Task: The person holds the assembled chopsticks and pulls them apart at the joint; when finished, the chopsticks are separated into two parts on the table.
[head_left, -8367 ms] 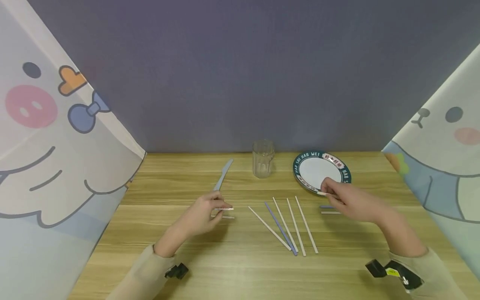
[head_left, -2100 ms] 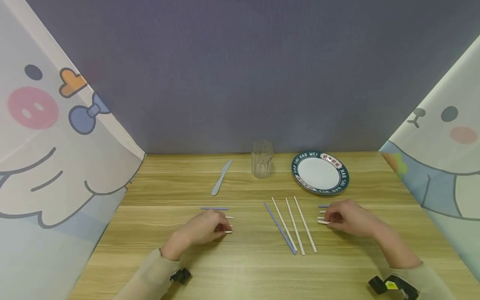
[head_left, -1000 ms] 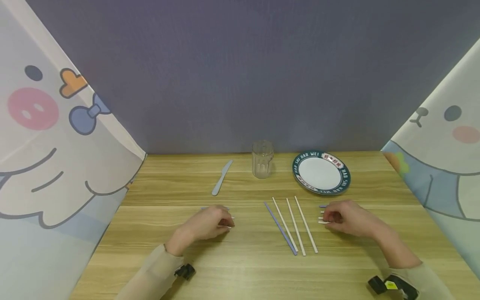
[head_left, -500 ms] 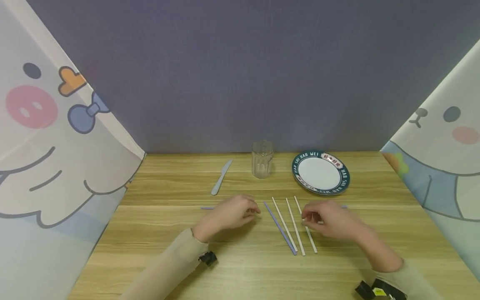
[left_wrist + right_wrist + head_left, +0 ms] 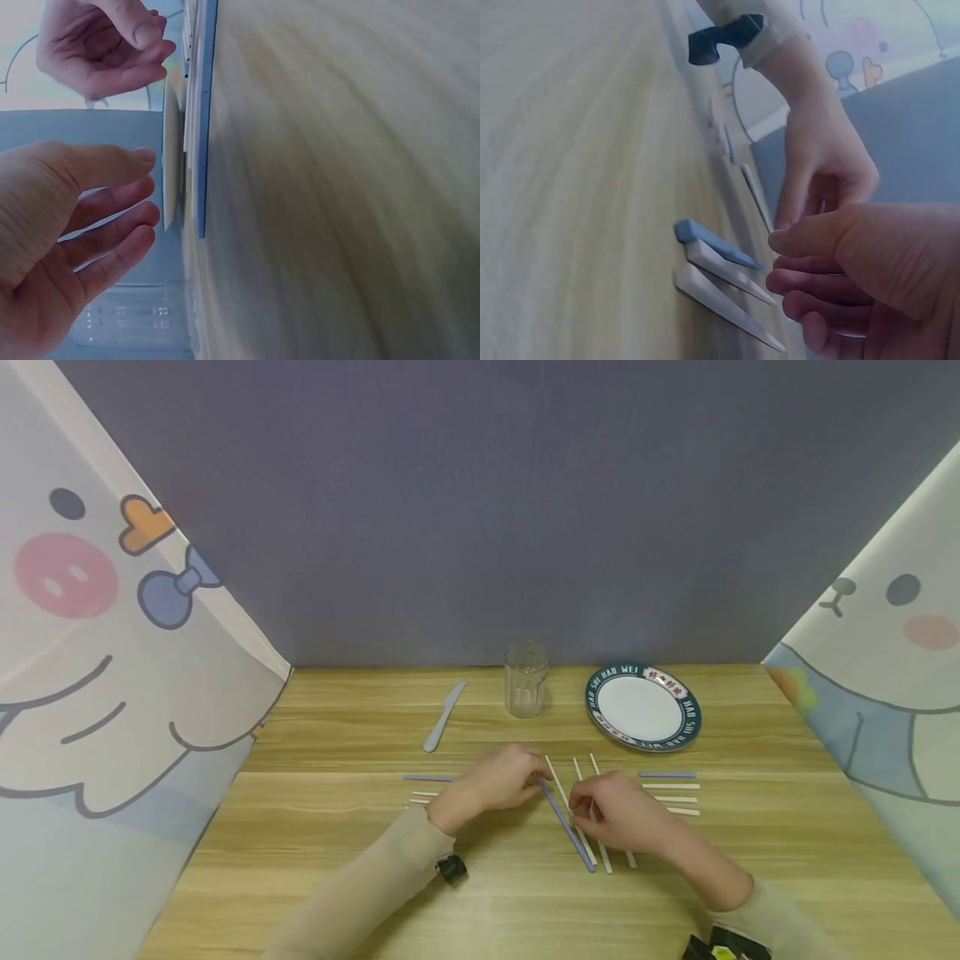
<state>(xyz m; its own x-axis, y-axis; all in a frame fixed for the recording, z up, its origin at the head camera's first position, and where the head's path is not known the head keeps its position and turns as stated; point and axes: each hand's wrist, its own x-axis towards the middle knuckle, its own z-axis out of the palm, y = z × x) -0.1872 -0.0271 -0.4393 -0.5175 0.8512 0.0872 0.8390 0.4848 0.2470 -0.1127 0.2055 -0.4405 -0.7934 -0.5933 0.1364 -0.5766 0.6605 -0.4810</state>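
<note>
My left hand [image 5: 501, 781] is at the far tip of a blue chopstick [image 5: 558, 820], its fingers loosely bent and apart in the left wrist view. Just right of it, my right hand [image 5: 617, 812] hovers over white chopsticks [image 5: 556, 777] that lie slanted beside the blue one. Its thumb and fingers are relaxed with nothing between them, and it partly covers the white ones. In the right wrist view, the chopsticks' thick square ends [image 5: 684, 229] point toward the near side of the table.
A blue chopstick [image 5: 667, 774] and several white ones lie crosswise at right. Another blue chopstick [image 5: 427, 777] lies at left above white ones half hidden by my left arm. Behind stand a table knife [image 5: 445, 717], a glass [image 5: 527, 681] and a green-rimmed plate [image 5: 594, 702].
Both hands have left the side rows and moved inward to the slanted chopsticks. One white chopstick from the middle group, seen 8.4 s ago, is no longer there. The right row has grown.
</note>
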